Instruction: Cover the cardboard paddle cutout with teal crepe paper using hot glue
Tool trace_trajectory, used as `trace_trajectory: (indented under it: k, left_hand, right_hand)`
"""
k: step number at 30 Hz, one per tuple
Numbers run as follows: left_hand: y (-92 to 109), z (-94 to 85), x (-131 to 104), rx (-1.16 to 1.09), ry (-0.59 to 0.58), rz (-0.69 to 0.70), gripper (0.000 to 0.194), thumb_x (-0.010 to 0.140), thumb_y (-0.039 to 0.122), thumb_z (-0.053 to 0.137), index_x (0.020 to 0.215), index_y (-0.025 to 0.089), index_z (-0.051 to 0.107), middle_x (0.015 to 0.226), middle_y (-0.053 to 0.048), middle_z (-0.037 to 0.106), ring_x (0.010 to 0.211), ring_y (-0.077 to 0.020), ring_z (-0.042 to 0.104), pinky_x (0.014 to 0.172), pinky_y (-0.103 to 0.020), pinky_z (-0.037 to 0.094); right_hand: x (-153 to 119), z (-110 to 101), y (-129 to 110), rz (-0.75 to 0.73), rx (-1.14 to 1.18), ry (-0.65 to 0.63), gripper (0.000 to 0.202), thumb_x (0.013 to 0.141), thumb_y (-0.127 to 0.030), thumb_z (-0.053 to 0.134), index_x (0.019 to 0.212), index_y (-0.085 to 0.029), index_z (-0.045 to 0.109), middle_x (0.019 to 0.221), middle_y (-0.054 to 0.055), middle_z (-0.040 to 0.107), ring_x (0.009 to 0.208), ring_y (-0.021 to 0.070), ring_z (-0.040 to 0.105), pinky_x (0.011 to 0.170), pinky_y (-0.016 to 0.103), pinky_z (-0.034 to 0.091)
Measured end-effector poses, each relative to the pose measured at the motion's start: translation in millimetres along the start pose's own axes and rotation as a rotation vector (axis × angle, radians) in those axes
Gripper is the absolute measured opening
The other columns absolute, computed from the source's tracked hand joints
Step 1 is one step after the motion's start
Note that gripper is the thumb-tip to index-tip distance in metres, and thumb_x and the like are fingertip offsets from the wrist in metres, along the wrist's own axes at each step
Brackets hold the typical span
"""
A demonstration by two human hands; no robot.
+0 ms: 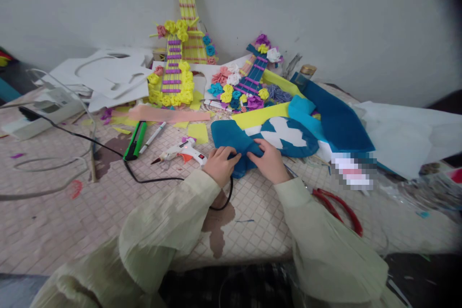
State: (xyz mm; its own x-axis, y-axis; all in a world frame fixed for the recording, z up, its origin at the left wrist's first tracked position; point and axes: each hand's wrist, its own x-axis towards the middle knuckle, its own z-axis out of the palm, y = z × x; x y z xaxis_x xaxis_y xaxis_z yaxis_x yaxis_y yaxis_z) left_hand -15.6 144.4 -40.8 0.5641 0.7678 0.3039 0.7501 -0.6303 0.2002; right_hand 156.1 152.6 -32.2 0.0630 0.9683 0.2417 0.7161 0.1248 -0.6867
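A dark blue sheet, which looks like crepe paper, lies over one end of a flat cutout partly covered in the same blue, with white patches showing. My left hand is closed on the sheet's near left edge, fingers bent and thumb pointing right. From the right, my right hand pinches a fold of the sheet close to the left thumb. What lies beneath the fingertips is hidden. A white glue gun rests just left of my left hand, its black cord running under that wrist.
Left of the glue gun lie a green box cutter and a white pen. Red-handled pliers sit by my right sleeve. Flower-trimmed paper guitars lean at the back wall. Blue paper and a power strip flank the work.
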Motion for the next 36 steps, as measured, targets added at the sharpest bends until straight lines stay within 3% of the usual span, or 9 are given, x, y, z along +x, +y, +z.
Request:
trace_trajectory:
  k: [10,17,27,32,36]
  left_hand:
    - [-3,2.6,0,-0.043,0.005,0.085,0.036,0.081,0.01,0.04,0.11,0.022,0.058,0.107,-0.008,0.056,0.098,-0.0208,0.047,0.083,-0.037,0.04]
    - [-2,-1.1,0,-0.041,0.01,0.116,0.03,0.081,0.018,0.042,0.105,0.02,0.061,0.107,-0.008,0.056,0.098,-0.0228,0.049,0.082,-0.038,0.041]
    - [0,-2.2,0,-0.034,-0.007,0.101,0.029,0.081,0.018,0.043,0.104,0.021,0.062,0.107,-0.007,0.056,0.097,-0.0227,0.048,0.08,-0.038,0.041]
    - [-1,-1.8,0,-0.05,0.021,0.106,0.029,0.081,0.019,0.043,0.104,0.021,0.062,0.107,-0.008,0.056,0.097,-0.0224,0.048,0.08,-0.038,0.041]
    - [-3,-1.1,0,-0.092,0.033,0.12,0.029,0.082,0.02,0.043,0.105,0.02,0.061,0.105,-0.009,0.056,0.097,-0.0221,0.049,0.082,-0.039,0.042]
  right_hand:
    - [1,-3,1,0.023,0.031,-0.061,0.041,0.068,-0.029,0.061,0.106,-0.016,0.056,0.101,0.012,0.065,0.094,0.0262,0.06,0.082,0.041,0.046]
    - [2,-4,4,-0.014,0.052,-0.132,0.043,0.067,-0.028,0.063,0.108,-0.017,0.056,0.103,0.01,0.065,0.09,0.0241,0.061,0.079,0.039,0.048]
    - [1,-5,-1,-0.073,-0.064,-0.117,0.038,0.072,-0.024,0.058,0.109,-0.016,0.057,0.103,0.011,0.065,0.091,0.0258,0.06,0.081,0.041,0.047]
    - [1,-9,7,-0.039,-0.001,-0.123,0.043,0.068,-0.025,0.061,0.111,-0.018,0.056,0.105,0.01,0.064,0.096,0.0251,0.059,0.084,0.041,0.046]
    - [-2,-25,4,0.056,0.066,-0.139,0.042,0.067,-0.024,0.061,0.108,-0.017,0.055,0.09,0.008,0.066,0.077,0.0202,0.063,0.074,0.038,0.05]
